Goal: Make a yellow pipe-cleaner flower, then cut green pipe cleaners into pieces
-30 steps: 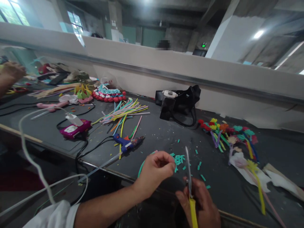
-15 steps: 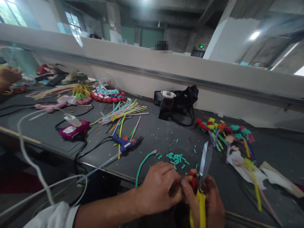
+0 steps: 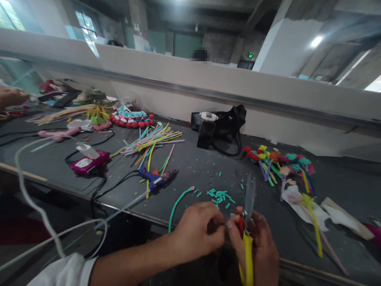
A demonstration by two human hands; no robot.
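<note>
My right hand [image 3: 258, 248] is closed around a pair of scissors [image 3: 247, 214] with yellow and red handles, blades pointing up and away. My left hand [image 3: 198, 230] sits right beside it with fingers pinched together at the scissors' pivot; what they pinch is too small to name. A long green pipe cleaner [image 3: 177, 204] curves on the table just beyond my left hand. Several short green cut pieces [image 3: 219, 195] lie scattered past both hands.
On the dark table [image 3: 202, 167] lie a blue glue gun [image 3: 156, 178], a pink glue gun [image 3: 86, 163], a bundle of coloured pipe cleaners [image 3: 151, 141], a black bag [image 3: 222, 127] and finished pipe-cleaner flowers [image 3: 282, 167]. Another person's hand [image 3: 10, 95] shows far left.
My left hand came back from the cut pieces to meet my right hand. The scissors opened briefly, then their blades closed and stayed upright.
</note>
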